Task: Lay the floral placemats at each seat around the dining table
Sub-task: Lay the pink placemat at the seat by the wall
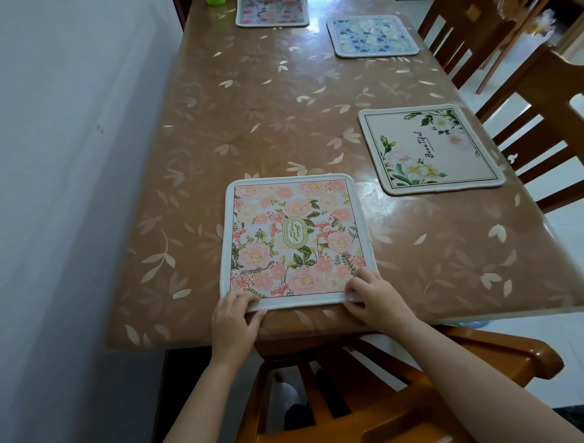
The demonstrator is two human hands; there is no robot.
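Observation:
A pink floral placemat marked GARDEN (297, 240) lies flat at the near end of the brown dining table (252, 110). My left hand (234, 319) pinches its near left corner and my right hand (376, 300) pinches its near right corner. A cream placemat with white flowers (429, 148) lies at the right side seat. Farther back on the right sits a blue floral placemat (373, 36). A pink placemat (271, 12) lies at the far end, partly cut off by the frame.
A white wall (63, 189) runs along the table's left side. An orange wooden chair (395, 395) stands below my arms at the near end. Brown wooden chairs (521, 104) line the right side. A green object (215, 2) sits at the far left edge.

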